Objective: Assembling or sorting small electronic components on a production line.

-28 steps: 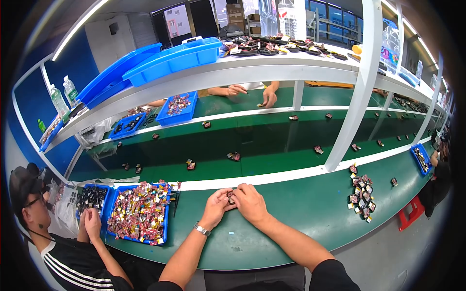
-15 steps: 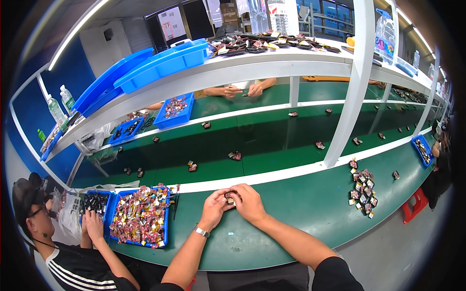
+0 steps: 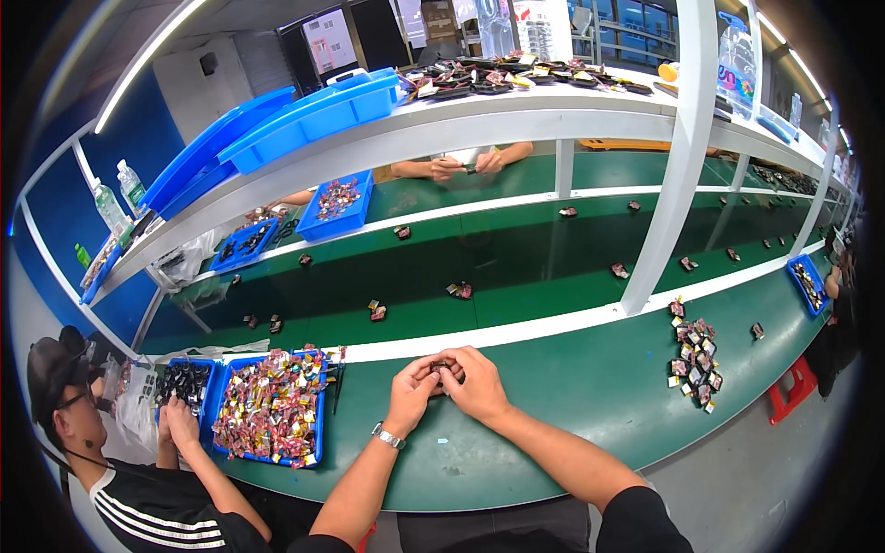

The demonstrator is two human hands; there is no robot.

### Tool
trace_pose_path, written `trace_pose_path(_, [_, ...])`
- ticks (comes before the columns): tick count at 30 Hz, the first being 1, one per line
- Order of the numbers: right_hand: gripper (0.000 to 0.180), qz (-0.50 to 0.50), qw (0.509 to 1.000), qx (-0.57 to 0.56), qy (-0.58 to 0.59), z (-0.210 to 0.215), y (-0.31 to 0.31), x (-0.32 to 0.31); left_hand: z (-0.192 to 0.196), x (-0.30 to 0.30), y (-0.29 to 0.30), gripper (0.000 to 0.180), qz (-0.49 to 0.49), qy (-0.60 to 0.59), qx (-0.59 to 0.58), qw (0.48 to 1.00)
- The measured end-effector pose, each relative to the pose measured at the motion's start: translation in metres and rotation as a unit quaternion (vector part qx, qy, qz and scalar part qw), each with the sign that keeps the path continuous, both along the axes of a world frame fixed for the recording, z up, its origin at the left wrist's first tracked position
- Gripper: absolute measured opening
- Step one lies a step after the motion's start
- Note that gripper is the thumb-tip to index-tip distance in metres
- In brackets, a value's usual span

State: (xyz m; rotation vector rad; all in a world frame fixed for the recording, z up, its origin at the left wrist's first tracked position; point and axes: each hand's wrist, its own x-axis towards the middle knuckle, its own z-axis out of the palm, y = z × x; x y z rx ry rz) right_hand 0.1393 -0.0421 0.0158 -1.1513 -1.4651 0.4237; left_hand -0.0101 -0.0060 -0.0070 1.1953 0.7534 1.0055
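Both hands meet over the green bench, in front of the white rail. My left hand [image 3: 413, 394], with a metal watch on the wrist, closes on one side of a small black part [image 3: 443, 367]. My right hand [image 3: 474, 385] grips the same part from the other side, its fingers curled over the top. Fingers cover most of the part, so its exact kind cannot be made out. To the left of my hands, a blue tray [image 3: 321, 441] is heaped with small pink, white and yellow pieces. On the right lies a loose pile of small black-and-pink parts [image 3: 697, 355].
At left, a co-worker's hands [image 3: 178, 424] work beside a tray of black parts [image 3: 184, 382]. Beyond the rail [image 3: 396, 348], scattered parts lie on a green belt [image 3: 516, 304]. A white post [image 3: 678, 184] and overhead shelf [image 3: 461, 115] stand ahead. Another person's hands [image 3: 467, 163] are across.
The part between my hands has turned, showing a darker side where a pale face showed before. Pieces on the belt have shifted slightly right. The whole view has moved a little.
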Motion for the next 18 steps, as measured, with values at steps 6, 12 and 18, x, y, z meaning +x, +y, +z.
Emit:
trace_pose_path(6, [0.022, -0.005, 1.0, -0.004, -0.012, 0.0001, -0.0005, -0.0003, 0.0002, 0.0013, -0.0019, 0.031, 0.022, 0.014, 0.039, 0.999])
trace_pose_path(12, [0.025, -0.002, 0.999, 0.017, -0.047, -0.0012, -0.0021, -0.0041, -0.0052, 0.0, -0.0013, 0.025, 0.069, 0.05, 0.064, 0.994])
trace_pose_path(18, [0.024, 0.006, 0.999, 0.033, -0.043, -0.0017, -0.0037, -0.0089, -0.007, -0.0003, -0.0018, 0.022, 0.117, 0.125, 0.131, 0.976])
